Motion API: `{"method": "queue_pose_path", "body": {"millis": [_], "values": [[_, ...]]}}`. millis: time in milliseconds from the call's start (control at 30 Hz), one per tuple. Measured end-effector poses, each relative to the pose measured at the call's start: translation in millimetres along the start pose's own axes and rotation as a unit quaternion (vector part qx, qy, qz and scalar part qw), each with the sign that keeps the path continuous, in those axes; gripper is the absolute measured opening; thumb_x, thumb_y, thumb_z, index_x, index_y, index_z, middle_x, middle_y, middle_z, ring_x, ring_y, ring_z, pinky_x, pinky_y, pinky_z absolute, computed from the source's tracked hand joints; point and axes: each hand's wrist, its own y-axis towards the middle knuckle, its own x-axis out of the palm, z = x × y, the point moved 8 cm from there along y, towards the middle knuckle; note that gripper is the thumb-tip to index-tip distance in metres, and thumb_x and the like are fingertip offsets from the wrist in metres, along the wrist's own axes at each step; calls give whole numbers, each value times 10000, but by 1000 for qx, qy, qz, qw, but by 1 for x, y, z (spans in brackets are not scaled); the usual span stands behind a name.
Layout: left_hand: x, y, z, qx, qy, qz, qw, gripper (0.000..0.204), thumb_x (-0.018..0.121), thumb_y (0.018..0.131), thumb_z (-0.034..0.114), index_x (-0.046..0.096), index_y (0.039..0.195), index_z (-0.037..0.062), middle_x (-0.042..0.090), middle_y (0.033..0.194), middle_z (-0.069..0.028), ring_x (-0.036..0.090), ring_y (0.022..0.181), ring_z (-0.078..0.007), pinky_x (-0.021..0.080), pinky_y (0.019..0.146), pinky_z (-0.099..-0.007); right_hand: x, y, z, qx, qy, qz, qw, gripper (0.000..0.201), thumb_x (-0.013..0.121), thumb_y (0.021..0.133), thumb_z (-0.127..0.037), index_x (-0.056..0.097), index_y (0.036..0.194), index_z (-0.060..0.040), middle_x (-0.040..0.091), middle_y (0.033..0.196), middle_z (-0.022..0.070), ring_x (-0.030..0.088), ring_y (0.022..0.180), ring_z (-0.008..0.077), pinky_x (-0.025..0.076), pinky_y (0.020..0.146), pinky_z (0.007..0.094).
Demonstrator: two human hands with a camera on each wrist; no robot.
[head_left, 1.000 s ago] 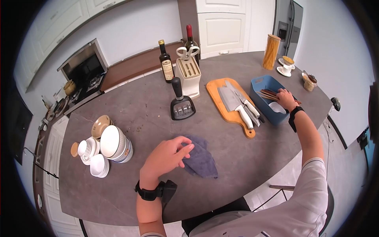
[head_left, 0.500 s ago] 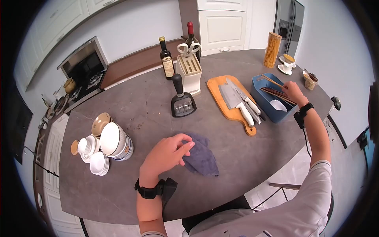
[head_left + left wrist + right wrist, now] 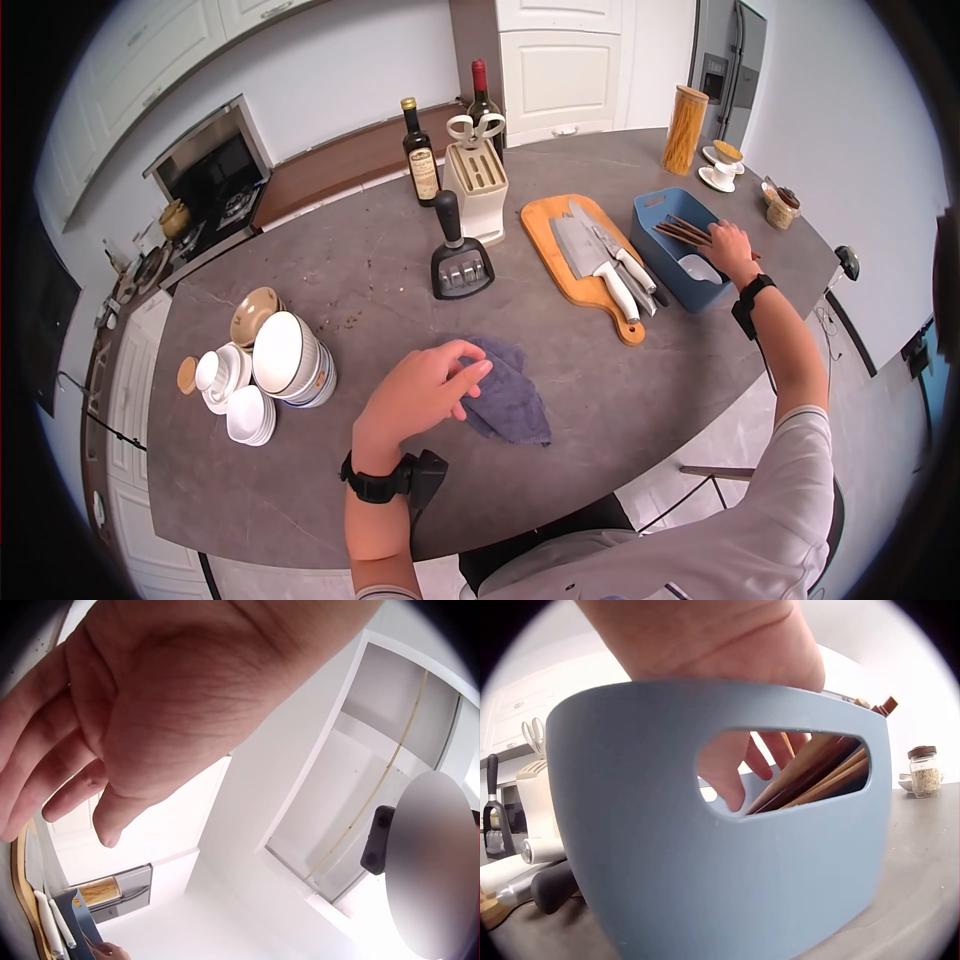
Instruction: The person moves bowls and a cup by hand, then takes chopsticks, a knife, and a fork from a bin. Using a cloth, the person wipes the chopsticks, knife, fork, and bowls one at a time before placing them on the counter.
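Observation:
My right hand reaches into a blue plastic bin and holds wooden chopsticks that lie slantwise inside. Through the bin's handle slot, the right wrist view shows its thumb and bent fingers beside the chopsticks, partly hidden by the bin wall. A white spoon-like piece sits in the bin near the hand. My left hand hovers with loosely bent fingers and holds nothing. Its fingertips overlap a crumpled purple-grey cloth on the table.
Left of the bin, a wooden cutting board carries several white-handled knives. A knife block with scissors, a black-handled sharpener and two bottles stand behind. White bowls are stacked at left; a pasta jar and cups stand far right.
My right hand rose with light chopsticks tilted up, then came back down into the bin; the chopsticks now lie lower together. My left hand and the cloth have stayed put.

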Motion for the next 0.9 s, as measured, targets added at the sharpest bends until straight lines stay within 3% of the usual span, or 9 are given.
{"method": "queue_pose_path", "body": {"millis": [133, 233, 300, 400, 533, 633, 700, 833, 900], "values": [[0, 0, 0, -5, 6, -5, 1000, 353, 539, 923, 332, 592, 1075, 18, 649, 759, -71, 613, 555, -126, 463, 524, -254, 0, -4, -7, -7, 40, -32, 999, 449, 737, 745, -300, 599, 1131, -119, 587, 1052, 114, 564, 1048, 283, 471, 872, 404], [1, 1, -1, -2, 7, -7, 1000, 356, 539, 924, 333, 590, 1081, 17, 650, 760, -71, 611, 554, -126, 462, 523, -255, 12, 4, -4, -42, 8, 8, 999, 395, 730, 747, -261, 631, 1118, -169, 591, 1053, 77, 573, 1030, 267, 473, 864, 382], [1, 0, 0, -3, 9, -8, 1000, 357, 540, 924, 334, 590, 1084, 18, 651, 761, -72, 611, 555, -126, 462, 524, -256, 23, 11, 0, -70, -26, -5, 997, 254, 709, 761, -199, 687, 1013, -178, 599, 1040, 41, 586, 993, 249, 484, 831, 378], [1, 1, -1, -6, 12, -8, 1000, 361, 541, 924, 337, 589, 1089, 19, 654, 764, -74, 612, 556, -127, 463, 526, -257, 28, 18, 9, -59, -28, -4, 998, 161, 686, 756, -133, 721, 906, -177, 605, 1012, 33, 591, 974, 238, 489, 811, 379], [1, 2, -4, -7, 15, -7, 1000, 365, 539, 925, 340, 586, 1089, 17, 655, 764, -76, 615, 558, -129, 461, 530, -258, 34, 21, 12, -54, -17, -11, 998, 168, 680, 739, -111, 727, 888, -175, 609, 1006, 42, 587, 983, 233, 487, 812, 372], [1, 2, -3, -4, 16, -7, 1000, 364, 536, 926, 340, 584, 1084, 15, 655, 763, -77, 616, 558, -135, 458, 533, -262, 29, 16, 6, -67, 9, 6, 998, 189, 683, 732, -125, 724, 912, -166, 610, 1026, 43, 586, 984, 240, 486, 816, 376], [0, 2, -3, -2, 17, -7, 1000, 363, 535, 927, 339, 583, 1082, 14, 655, 763, -78, 617, 558, -137, 457, 535, -265, 13, 11, -1, -80, 53, 68, 993, 192, 674, 753, -131, 721, 937, -158, 609, 1038, 43, 579, 1000, 250, 483, 830, 380], [0, 2, -2, -3, 21, -7, 1000, 362, 534, 928, 338, 582, 1079, 13, 655, 761, -81, 619, 560, -142, 456, 542, -270, 13, 12, 0, -92, 71, 72, 991, 151, 648, 769, -114, 713, 904, -131, 613, 1021, 65, 595, 969, 267, 491, 814, 395], [1, 2, -2, -4, 23, -7, 1000, 363, 533, 928, 339, 582, 1080, 13, 656, 763, -83, 619, 561, -142, 458, 545, -271, 38, 23, 7, -88, 15, -13, 996, 103, 599, 790, -84, 689, 838, -81, 618, 1001, 98, 616, 919, 280, 502, 774, 405]]}}
